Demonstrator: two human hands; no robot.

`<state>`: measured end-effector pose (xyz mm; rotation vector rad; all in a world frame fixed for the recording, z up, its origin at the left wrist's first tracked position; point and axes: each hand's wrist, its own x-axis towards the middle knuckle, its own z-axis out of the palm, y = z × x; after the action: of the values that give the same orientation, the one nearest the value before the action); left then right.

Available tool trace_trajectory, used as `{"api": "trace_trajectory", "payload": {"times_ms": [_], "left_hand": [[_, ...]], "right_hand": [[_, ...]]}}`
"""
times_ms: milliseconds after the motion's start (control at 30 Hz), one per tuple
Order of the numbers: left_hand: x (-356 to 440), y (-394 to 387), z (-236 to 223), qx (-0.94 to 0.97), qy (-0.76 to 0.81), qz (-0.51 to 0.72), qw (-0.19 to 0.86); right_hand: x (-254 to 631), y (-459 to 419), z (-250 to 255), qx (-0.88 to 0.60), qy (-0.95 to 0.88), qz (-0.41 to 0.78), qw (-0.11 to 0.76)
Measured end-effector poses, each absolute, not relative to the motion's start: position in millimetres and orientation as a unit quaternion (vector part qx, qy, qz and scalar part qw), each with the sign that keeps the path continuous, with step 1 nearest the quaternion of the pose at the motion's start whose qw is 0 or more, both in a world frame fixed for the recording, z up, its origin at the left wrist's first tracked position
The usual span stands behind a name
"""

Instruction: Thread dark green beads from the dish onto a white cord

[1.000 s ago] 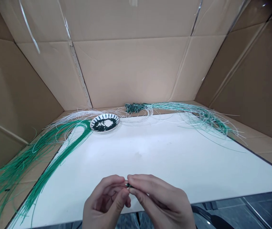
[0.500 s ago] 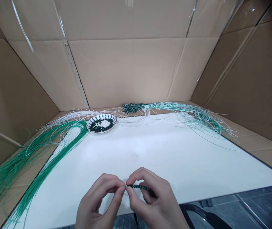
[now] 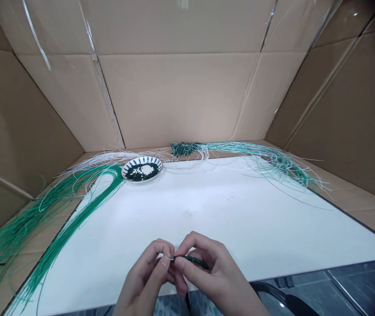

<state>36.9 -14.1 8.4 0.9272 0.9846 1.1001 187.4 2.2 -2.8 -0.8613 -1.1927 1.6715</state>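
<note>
A dark green braided cord (image 3: 194, 260), perhaps beaded, runs from between my fingertips back under my right palm. My right hand (image 3: 212, 267) pinches it near its left end with thumb and forefinger. My left hand (image 3: 151, 272) is closed at the very tip, where a short pale bit of thread shows between thumb and forefinger. The fingertips of both hands nearly touch, above the front edge of the white board (image 3: 187, 210). The cord's far end is hidden in my right hand.
Behind stands a patterned plate (image 3: 156, 173) holding small dark beads. Long green threads (image 3: 85, 219) spread along the left, with white threads (image 3: 108, 156) behind them. A bundle of finished-looking dark strands (image 3: 184, 149) lies at the back. Cardboard walls (image 3: 181, 96) enclose the board.
My left hand has shifted right and its fingers have curled in closer to my right hand. The cord tilts slightly more downward to the right. The view has moved a little.
</note>
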Motion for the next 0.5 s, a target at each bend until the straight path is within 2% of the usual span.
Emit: {"api": "trace_trajectory", "payload": {"times_ms": [100,200,333,500], "left_hand": [[38.6,-14.8,8.4,0.430,0.470,0.510,0.578],[39.7,-15.4,9.7,0.447,0.506,0.515,0.529],[37.0,-14.1,10.3,0.433,0.518,0.505,0.538],[33.2,-10.2,6.3,0.397,0.489,0.501,0.593]], "right_hand": [[187.2,3.4,-8.2,-0.373,-0.499,0.637,0.454],[188.3,4.7,-5.7,-0.424,-0.559,0.543,0.462],[189.8,5.5,-0.9,-0.406,-0.658,0.433,0.463],[188.6,5.4,-11.5,-0.349,-0.687,0.373,0.517]]}}
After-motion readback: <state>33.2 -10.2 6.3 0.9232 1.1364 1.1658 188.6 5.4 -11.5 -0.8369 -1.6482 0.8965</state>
